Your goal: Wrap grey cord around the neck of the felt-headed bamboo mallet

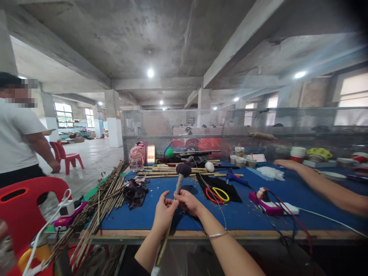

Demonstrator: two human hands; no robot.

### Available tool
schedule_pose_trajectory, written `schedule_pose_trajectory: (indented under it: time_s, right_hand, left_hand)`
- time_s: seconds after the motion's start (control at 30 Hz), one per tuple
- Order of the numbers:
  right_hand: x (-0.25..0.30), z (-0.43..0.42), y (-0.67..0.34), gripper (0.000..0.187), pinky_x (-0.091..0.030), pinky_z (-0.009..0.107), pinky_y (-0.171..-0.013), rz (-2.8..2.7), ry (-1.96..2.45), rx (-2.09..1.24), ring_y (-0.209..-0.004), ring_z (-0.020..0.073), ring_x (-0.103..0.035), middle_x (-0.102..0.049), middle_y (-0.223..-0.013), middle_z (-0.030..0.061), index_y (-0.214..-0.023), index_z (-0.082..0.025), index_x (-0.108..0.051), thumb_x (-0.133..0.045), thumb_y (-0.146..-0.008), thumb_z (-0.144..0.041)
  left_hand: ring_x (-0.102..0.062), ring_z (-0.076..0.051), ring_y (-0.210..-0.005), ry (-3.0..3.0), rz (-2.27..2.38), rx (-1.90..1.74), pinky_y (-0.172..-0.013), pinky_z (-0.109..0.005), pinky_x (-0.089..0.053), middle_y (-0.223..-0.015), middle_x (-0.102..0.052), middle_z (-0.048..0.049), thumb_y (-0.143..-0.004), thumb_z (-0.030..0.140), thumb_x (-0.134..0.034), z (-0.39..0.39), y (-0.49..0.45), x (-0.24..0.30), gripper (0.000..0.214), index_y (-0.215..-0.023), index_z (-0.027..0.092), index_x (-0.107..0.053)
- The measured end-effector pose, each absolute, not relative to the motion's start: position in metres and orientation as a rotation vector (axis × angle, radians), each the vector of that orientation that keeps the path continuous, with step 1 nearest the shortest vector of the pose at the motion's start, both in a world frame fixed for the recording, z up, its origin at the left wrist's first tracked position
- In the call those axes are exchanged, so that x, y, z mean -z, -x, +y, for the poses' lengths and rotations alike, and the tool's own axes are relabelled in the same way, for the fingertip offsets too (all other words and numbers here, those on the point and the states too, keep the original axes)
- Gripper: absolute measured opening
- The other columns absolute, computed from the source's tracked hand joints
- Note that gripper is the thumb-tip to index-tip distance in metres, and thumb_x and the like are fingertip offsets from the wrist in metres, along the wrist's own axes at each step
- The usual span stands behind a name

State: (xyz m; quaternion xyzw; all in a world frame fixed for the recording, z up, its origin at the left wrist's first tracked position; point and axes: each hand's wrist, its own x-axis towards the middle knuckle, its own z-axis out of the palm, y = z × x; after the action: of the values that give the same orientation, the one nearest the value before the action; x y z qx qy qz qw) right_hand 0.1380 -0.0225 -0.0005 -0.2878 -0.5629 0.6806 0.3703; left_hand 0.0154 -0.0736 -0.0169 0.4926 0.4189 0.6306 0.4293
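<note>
Between my two hands is a thin stick (163, 247) topped by a dark, rounded cloth-covered head (184, 170), its neck wrapped in grey (179, 184). My left hand (165, 207) closes on the stick just below the wrapping. Thumb and fingers of my right hand (187, 201) pinch the lower end of the grey neck. The stick slants down past the table's front edge towards me. To the right, scissors with red and yellow handles (220, 194) rest on a black cloth (236, 192). Crumpled dark fabric (136, 194) lies to the left.
Dry twigs (107, 201) overhang the table's left edge. A blue glue gun (236, 178), a purple power strip (266, 205) and cables lie right. Another person's arm (327, 188) reaches in there. A person (20, 134) stands left behind a red chair (24, 214). Mesh (172, 122) borders the back.
</note>
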Motion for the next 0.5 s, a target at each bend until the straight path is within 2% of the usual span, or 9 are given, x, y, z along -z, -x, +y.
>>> schedule_pose_trajectory:
  time_s: [0.1, 0.27, 0.33, 0.5]
  right_hand:
    - [0.0002, -0.0229, -0.1382, 0.036, -0.004, 0.02, -0.033, -1.442, 0.741, -1.747, -0.031, 0.0021, -0.017, -0.031, -0.04, -0.0119, -0.074, -0.018, -0.043, -0.069, -0.061, -0.039]
    - [-0.0025, -0.0248, -0.1386, 0.037, -0.004, 0.02, -0.033, -1.443, 0.722, -1.778, -0.032, 0.0021, -0.014, -0.027, -0.038, -0.0128, -0.075, -0.018, -0.044, -0.069, -0.061, -0.041]
    - [-0.0019, -0.0245, -0.1382, 0.037, -0.004, 0.02, -0.033, -1.441, 0.736, -1.772, -0.031, 0.0021, -0.015, -0.028, -0.038, -0.0126, -0.074, -0.018, -0.044, -0.069, -0.061, -0.042]
    - [0.0018, -0.0215, -0.1372, 0.037, -0.006, 0.019, -0.033, -1.432, 0.79, -1.744, -0.031, 0.0021, -0.024, -0.041, -0.043, -0.0093, -0.075, -0.018, -0.042, -0.068, -0.062, -0.041]
  left_hand:
    - [-0.052, -0.01, -0.052, -1.234, 1.06, -1.624, -0.053, -0.021, -0.037, -0.059, -0.056, 0.0035, -0.059, 0.035, -0.071, -0.0718, -0.0134, 0.0183, 0.066, -0.113, 0.011, -0.043]
    - [-0.05, -0.01, -0.046, -1.238, 1.045, -1.505, -0.047, -0.021, -0.035, -0.052, -0.055, 0.0044, -0.067, 0.039, -0.063, -0.0752, -0.0112, 0.0153, 0.068, -0.121, 0.01, -0.035]
    - [-0.048, -0.01, -0.044, -1.242, 1.051, -1.482, -0.044, -0.02, -0.033, -0.05, -0.051, 0.0059, -0.069, 0.038, -0.061, -0.0761, -0.0125, 0.0148, 0.063, -0.119, 0.01, -0.037]
    - [-0.051, -0.008, -0.054, -1.293, 1.039, -1.587, -0.053, -0.02, -0.039, -0.065, -0.055, 0.0019, -0.061, 0.03, -0.069, -0.0729, -0.0169, 0.0196, 0.058, -0.111, 0.012, -0.045]
